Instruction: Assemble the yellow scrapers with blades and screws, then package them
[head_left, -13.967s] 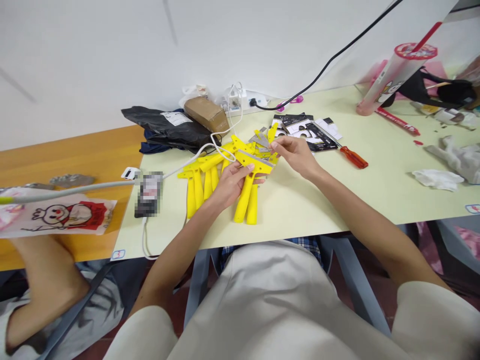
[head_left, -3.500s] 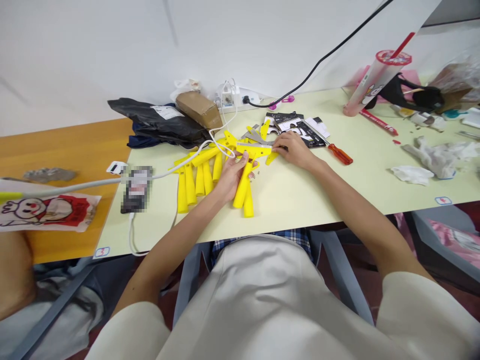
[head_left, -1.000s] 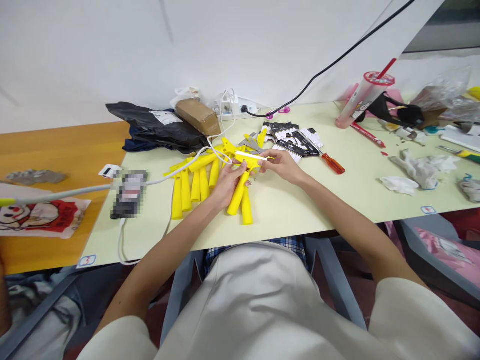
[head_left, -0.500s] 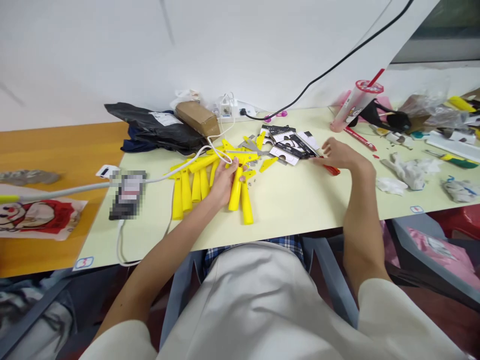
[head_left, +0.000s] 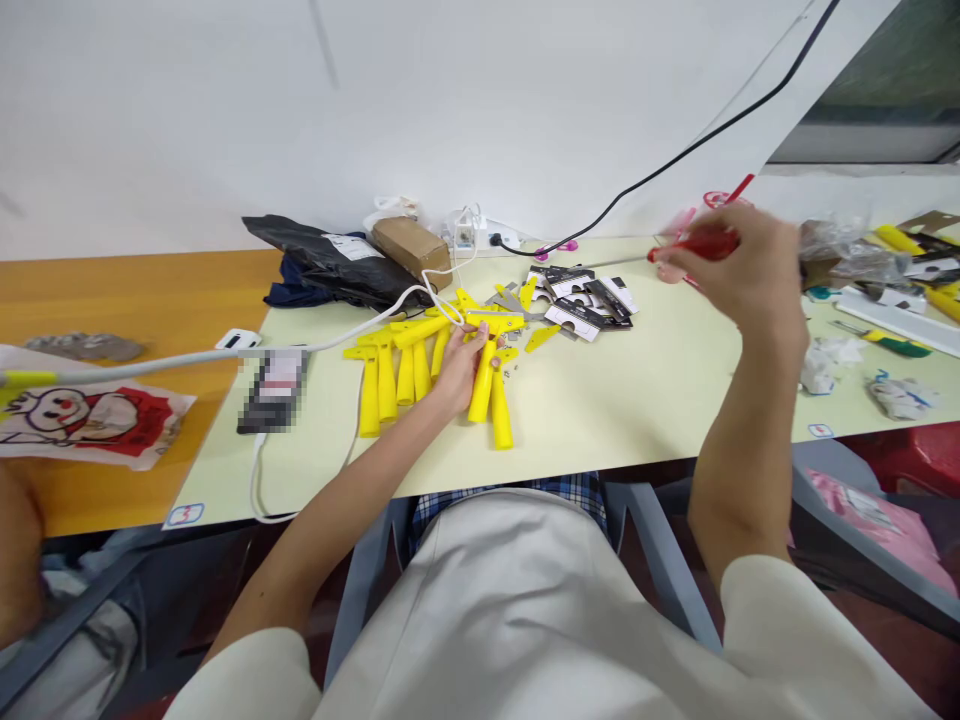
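Observation:
My left hand point(head_left: 457, 374) is closed around a yellow plastic scraper point(head_left: 482, 388) over the middle of the table. Its wide head points away from me. Another yellow scraper handle point(head_left: 502, 414) lies right beside it. Raised above the table at the right, my right hand point(head_left: 761, 268) grips a screwdriver point(head_left: 706, 245) by its red handle, and the long shaft points left. Several yellow scrapers point(head_left: 369, 398) lie in a row left of my left hand. Small screws are scattered beside the held scraper. Black-and-white blade cards point(head_left: 576, 318) are piled behind, with loose yellow pieces point(head_left: 541, 338).
A white cable point(head_left: 352, 334) crosses above the scrapers from the left, near a phone point(head_left: 274, 390). A black plastic bag point(head_left: 337, 262) and a cardboard box point(head_left: 411, 252) lie at the back. Crumpled tissue and a green-yellow screwdriver point(head_left: 885, 340) are at right. Another person's arm point(head_left: 16, 550) shows at far left.
My right hand has picked up the red screwdriver from the table and lifted it up and to the right. My left hand still holds the scraper in about the same place.

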